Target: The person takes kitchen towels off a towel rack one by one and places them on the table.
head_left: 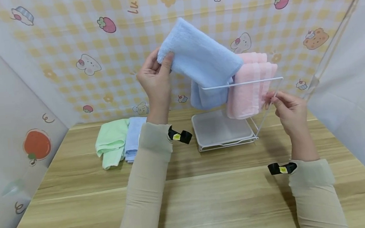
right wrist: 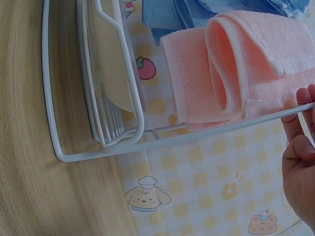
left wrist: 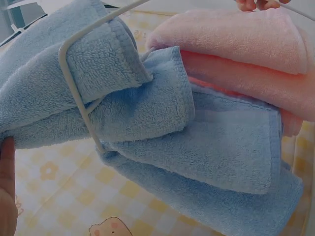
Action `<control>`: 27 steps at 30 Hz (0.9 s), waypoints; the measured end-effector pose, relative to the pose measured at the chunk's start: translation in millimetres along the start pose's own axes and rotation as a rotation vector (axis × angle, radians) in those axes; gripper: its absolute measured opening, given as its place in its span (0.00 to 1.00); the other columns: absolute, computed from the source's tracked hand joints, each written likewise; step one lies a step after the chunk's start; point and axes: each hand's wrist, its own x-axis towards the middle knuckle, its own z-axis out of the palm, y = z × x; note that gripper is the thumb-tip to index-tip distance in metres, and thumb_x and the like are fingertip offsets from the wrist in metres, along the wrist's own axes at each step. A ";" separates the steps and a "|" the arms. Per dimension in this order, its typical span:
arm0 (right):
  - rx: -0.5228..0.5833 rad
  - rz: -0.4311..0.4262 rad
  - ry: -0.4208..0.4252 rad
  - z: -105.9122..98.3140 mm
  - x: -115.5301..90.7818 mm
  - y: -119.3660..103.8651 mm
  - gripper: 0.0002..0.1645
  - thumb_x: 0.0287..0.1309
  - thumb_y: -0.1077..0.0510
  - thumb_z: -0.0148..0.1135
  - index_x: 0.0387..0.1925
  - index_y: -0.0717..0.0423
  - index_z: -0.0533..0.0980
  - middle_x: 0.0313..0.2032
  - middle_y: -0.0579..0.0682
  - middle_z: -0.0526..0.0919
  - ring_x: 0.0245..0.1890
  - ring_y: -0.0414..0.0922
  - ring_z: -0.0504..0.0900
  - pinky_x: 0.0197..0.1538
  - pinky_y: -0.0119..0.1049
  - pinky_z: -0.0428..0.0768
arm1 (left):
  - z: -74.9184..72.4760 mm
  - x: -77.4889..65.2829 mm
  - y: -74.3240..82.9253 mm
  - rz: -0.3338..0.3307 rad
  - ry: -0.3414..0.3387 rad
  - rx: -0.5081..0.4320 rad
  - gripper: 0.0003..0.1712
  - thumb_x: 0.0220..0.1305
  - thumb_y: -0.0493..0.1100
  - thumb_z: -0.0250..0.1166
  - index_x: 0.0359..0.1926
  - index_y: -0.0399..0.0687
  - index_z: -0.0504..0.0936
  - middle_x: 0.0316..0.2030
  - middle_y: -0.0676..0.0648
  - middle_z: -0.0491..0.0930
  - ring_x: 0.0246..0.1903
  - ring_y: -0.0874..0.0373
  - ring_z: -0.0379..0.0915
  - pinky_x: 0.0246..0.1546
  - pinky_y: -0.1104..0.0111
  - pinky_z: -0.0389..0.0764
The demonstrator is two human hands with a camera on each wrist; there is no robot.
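Observation:
My left hand pinches one end of a folded blue towel, thumb in front. The towel slants down to the right across the top of a white wire rack. On the rack's left part hangs another blue towel, partly hidden behind the held one. Folded pink towels hang over the right part. My right hand pinches the rack's slanted right side wire, close beside the pink towels; in the right wrist view its fingertips lie on that wire.
A light tray sits in the rack's base. To the left on the wooden table lie a folded green towel and a folded blue towel, the latter partly behind my left forearm. A patterned cloth wall stands behind.

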 end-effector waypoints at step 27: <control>0.019 0.026 0.018 2.6 -0.9 -1.4 0.09 0.64 0.76 0.54 0.38 0.79 0.80 0.32 0.50 0.89 0.23 0.39 0.80 0.14 0.24 0.53 | -81.3 31.9 61.1 0.019 -0.004 0.017 0.08 0.54 0.26 0.71 0.37 0.33 0.86 0.32 0.41 0.88 0.30 0.54 0.84 0.32 0.69 0.87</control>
